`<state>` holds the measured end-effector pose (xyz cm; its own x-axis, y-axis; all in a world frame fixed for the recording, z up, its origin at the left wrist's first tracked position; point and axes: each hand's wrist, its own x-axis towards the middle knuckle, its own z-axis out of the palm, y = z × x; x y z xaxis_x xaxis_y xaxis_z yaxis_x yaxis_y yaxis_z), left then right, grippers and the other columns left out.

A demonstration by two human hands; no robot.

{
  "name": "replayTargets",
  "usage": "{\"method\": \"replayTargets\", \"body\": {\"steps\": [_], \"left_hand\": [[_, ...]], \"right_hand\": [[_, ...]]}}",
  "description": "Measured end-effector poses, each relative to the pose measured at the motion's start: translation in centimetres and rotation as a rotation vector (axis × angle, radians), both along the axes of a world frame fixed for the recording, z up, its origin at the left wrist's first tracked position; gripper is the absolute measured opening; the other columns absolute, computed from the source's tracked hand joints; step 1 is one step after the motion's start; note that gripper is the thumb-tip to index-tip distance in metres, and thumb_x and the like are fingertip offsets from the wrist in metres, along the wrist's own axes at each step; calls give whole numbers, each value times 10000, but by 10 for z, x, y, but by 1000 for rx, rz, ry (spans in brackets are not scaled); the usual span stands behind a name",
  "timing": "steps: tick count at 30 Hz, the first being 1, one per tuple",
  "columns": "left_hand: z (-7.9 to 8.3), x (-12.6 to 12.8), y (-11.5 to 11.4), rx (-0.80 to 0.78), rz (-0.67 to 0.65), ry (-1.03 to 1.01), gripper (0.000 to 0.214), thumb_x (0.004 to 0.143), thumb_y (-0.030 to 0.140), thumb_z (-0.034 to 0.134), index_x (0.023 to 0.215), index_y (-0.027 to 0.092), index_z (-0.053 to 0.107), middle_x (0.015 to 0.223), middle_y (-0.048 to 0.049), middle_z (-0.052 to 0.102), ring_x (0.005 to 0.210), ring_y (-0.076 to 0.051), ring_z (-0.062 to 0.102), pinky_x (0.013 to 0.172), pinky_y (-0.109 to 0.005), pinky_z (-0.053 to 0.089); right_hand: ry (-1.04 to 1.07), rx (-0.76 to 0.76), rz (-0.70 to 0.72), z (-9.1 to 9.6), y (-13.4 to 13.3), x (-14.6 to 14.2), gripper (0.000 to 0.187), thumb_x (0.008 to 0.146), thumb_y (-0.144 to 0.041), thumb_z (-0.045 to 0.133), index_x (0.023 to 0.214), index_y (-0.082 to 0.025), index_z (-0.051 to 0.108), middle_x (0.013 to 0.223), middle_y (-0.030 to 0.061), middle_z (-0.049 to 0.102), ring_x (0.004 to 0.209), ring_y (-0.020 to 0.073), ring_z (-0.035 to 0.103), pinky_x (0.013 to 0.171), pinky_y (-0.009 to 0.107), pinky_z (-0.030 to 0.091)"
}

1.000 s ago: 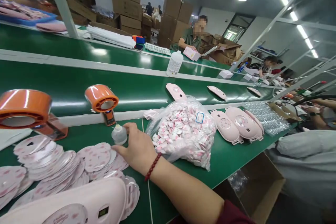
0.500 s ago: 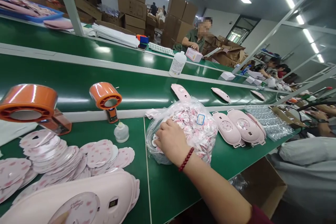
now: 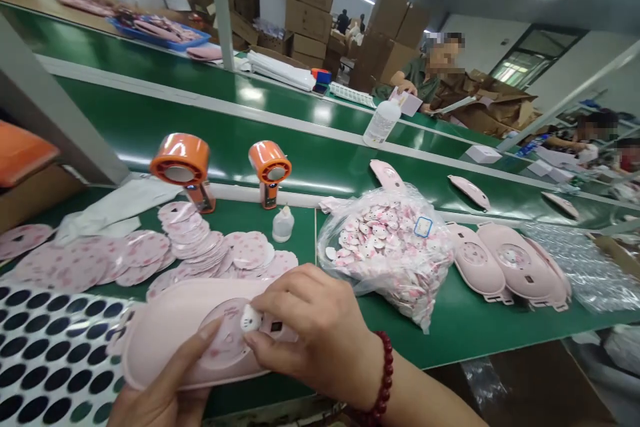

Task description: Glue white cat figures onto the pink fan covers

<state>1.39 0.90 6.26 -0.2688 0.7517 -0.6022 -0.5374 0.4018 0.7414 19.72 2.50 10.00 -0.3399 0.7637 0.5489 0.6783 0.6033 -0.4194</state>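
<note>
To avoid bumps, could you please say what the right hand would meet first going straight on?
The right hand probably meets the round pink printed disc on the oval pink shell, then the left thumb; depth is unclear.

Seeing smooth pink plastic with a soft, satiny sheen on the oval casing (image 3: 170,317), plus smooth, plastic-looking white on the kitty-face piece (image 3: 250,318). Got thin, crinkly clear plastic on the bag (image 3: 343,263), super shiny orange plastic on the handheld fans (image 3: 181,150). Also spotting polished dark-red beads on the bracelet (image 3: 385,373), smooth green on the surface (image 3: 480,333), and matt cardboard on the stacked cartons (image 3: 307,10).
</note>
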Motion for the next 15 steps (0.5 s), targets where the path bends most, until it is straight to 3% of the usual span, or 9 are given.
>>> {"method": "replayTargets", "body": {"steps": [4,9,15], "left_hand": [[19,10,-2,-33,85,-60,493,549,189,901,1026,224,781,1184,-58,772,1267,-298,641,782,-230,634],[17,6,-8,-7,65,-107,612,470,233,959,1056,218,783,1188,-69,764,1204,-286,652,796,-231,627],[18,6,-6,-24,134,-114,357,611,166,863,954,216,782,1052,-51,768,905,-189,697,694,-201,615]], "right_hand": [[-35,90,-8,-11,-7,-27,158,961,-363,679,884,-234,728,836,24,740,777,176,666,660,283,559],[43,113,45,-14,-8,-32,125,1009,-355,676,985,-251,741,945,25,784,888,175,695,788,297,594],[19,142,46,-20,-15,-36,171,1021,-343,660,1095,-214,745,977,41,785,882,194,687,803,325,602]]}}
